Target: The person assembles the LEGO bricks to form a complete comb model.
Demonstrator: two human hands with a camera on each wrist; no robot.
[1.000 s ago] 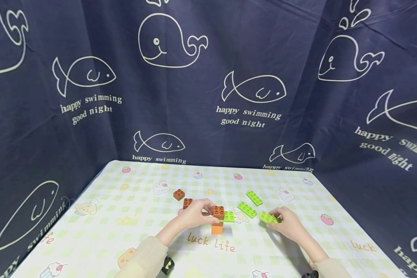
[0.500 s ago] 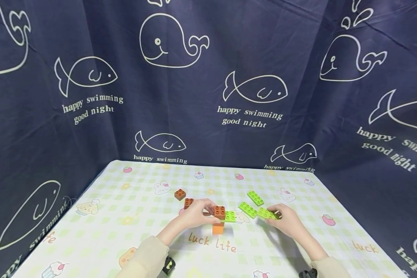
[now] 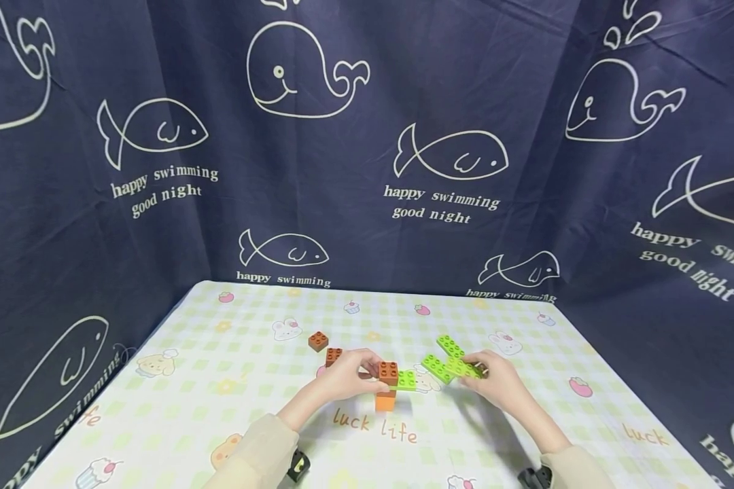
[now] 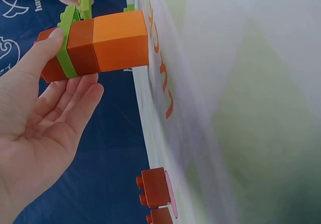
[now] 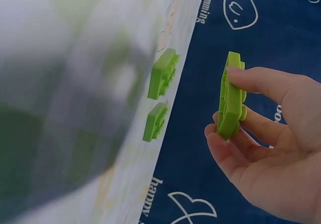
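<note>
My left hand (image 3: 347, 375) pinches the upper part of a brick stack between thumb and fingers. From the bottom, the stack has an orange brick (image 4: 120, 40), a brown brick (image 4: 83, 45), a flat green brick (image 3: 406, 379) jutting to the right, and another brown brick (image 3: 388, 369) on top. Over to the right, my right hand (image 3: 495, 375) holds a second flat green brick (image 5: 231, 96) by its edges, thumb on one side and fingers on the other. In the right wrist view it is raised off the table, tilted on edge.
Two more flat green bricks, a farther one (image 3: 448, 345) and a nearer one (image 3: 437, 367), lie close to my right hand. Behind my left hand sit two brown bricks, one far (image 3: 318, 341) and one near (image 3: 333, 356). A dark blue curtain (image 3: 367, 204) surrounds the cloth-covered table (image 3: 220, 421).
My right hand has moved left with its green brick, which now overlaps the two lying green ones in the head view. The left hand and the stack stay in place.
</note>
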